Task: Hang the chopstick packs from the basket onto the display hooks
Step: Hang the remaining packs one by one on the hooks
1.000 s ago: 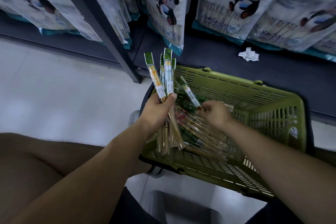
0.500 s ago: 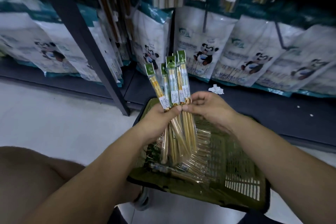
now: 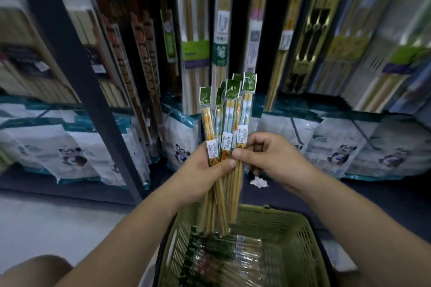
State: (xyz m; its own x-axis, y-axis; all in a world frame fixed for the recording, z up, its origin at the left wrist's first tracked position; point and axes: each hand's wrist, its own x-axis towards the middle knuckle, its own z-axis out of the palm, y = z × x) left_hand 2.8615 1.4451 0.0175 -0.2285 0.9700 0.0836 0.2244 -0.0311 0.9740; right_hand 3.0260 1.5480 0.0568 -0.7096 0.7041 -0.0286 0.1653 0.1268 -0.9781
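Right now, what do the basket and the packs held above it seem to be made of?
Basket: olive-green moulded plastic, matte, going by its slotted lattice walls. Chopstick packs: clear glossy film sleeves, which catch glare, with green printed headers and white stickers. Sticks inside: pale tan, probably bamboo or wood; blur leaves that open.

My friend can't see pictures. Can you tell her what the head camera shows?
A person's left hand grips a fan of green-topped chopstick packs upright, while the right hand pinches the rightmost one. Below is a green basket holding more packs; behind, hanging packs fill the display above white panda bags.
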